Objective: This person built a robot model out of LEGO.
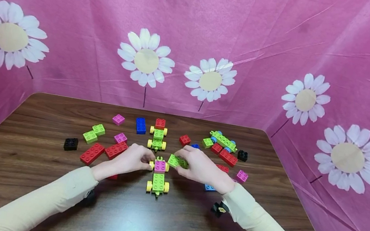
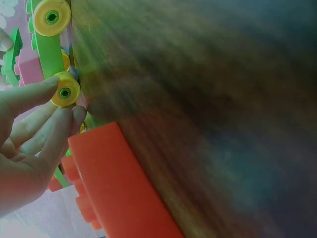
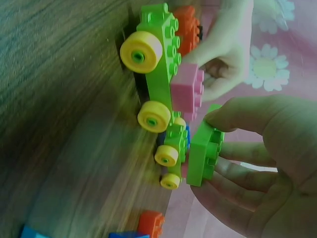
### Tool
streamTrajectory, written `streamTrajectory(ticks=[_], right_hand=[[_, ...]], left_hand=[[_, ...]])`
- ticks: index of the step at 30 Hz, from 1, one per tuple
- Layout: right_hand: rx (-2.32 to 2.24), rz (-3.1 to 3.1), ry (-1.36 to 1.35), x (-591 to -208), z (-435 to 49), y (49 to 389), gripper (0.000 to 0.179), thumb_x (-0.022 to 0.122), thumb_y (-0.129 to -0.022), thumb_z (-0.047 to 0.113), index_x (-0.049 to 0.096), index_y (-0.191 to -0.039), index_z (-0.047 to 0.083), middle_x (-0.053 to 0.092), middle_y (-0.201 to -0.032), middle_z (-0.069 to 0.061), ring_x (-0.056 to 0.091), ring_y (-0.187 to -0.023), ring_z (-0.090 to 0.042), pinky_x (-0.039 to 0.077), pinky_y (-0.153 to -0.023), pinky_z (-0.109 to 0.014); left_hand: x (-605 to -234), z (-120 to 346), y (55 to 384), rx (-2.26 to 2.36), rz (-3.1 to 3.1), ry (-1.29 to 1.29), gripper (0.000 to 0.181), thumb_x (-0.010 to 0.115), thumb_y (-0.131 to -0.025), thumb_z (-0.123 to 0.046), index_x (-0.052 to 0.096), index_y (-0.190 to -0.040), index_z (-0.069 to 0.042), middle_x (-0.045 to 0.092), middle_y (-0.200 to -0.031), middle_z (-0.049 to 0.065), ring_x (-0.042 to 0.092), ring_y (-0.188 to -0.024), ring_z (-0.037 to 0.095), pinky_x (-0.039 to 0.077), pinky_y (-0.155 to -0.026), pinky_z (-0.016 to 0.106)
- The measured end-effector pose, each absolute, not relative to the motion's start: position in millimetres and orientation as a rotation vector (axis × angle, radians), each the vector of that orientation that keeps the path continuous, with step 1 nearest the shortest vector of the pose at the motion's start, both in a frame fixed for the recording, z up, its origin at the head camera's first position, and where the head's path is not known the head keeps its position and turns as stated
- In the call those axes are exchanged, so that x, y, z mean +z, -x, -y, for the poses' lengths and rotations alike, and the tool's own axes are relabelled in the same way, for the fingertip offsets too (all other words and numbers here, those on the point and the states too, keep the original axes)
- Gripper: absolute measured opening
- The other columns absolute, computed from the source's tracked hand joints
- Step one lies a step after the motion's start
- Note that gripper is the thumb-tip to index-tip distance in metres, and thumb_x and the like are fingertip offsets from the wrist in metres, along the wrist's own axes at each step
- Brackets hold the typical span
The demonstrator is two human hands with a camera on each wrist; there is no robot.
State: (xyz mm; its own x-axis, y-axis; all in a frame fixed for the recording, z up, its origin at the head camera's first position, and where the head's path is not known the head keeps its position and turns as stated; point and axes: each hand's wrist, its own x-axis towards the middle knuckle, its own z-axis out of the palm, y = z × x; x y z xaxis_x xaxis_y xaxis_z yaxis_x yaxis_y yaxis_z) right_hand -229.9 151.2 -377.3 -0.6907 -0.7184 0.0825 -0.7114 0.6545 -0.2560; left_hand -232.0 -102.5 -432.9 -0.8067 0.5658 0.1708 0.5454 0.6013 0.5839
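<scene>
A lime-green toy car base (image 1: pixel 158 184) with yellow wheels stands in the middle of the table, and a pink brick (image 1: pixel 160 166) sits on its far end. My left hand (image 1: pixel 132 158) is at that end, thumb and fingers pinching one yellow wheel (image 2: pixel 65 90). Just right of the car, my right hand (image 1: pixel 198 164) holds a lime-green brick (image 3: pixel 200 154) between thumb and fingers. The right wrist view shows this brick tilted, its hollow underside facing the palm, beside the pink brick and apart from it.
Behind stands a second yellow-wheeled car (image 1: pixel 158 135) bearing a red brick (image 1: pixel 160 123). A blue-wheeled car (image 1: pixel 224 141) is at the back right. Loose bricks lie to both sides, including red bricks (image 1: pixel 92 153) near my left wrist and a black brick (image 1: pixel 71 143) farther left.
</scene>
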Motion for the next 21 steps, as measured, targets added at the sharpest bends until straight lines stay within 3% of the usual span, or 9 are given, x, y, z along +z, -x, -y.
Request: streamTrajectory(ticks=[16,21], right_hand=[[-0.468,-2.810,1.292,-387,-135,224,0.035,0.076,-0.086,0.022,0.069,-0.117,0.006,0.070,-0.105,-0.005,0.061,-0.081,-0.010,0.054,-0.072,-0.019],[-0.480,-2.777,1.339,-388,-131,224,0.038,0.073,-0.089,0.021,0.066,-0.123,0.006,0.069,-0.109,-0.004,0.061,-0.086,-0.009,0.054,-0.075,-0.019]], left_hand=[[-433,102,233,1.003,-2.788,-0.975,0.018,0.079,-0.081,-0.010,0.075,-0.096,-0.002,0.078,-0.090,0.010,0.074,-0.081,0.016,0.059,-0.071,0.026],[-433,103,233,1.005,-2.782,-0.983,0.017,0.079,-0.082,-0.010,0.075,-0.096,-0.001,0.078,-0.090,0.010,0.074,-0.081,0.017,0.060,-0.072,0.027]])
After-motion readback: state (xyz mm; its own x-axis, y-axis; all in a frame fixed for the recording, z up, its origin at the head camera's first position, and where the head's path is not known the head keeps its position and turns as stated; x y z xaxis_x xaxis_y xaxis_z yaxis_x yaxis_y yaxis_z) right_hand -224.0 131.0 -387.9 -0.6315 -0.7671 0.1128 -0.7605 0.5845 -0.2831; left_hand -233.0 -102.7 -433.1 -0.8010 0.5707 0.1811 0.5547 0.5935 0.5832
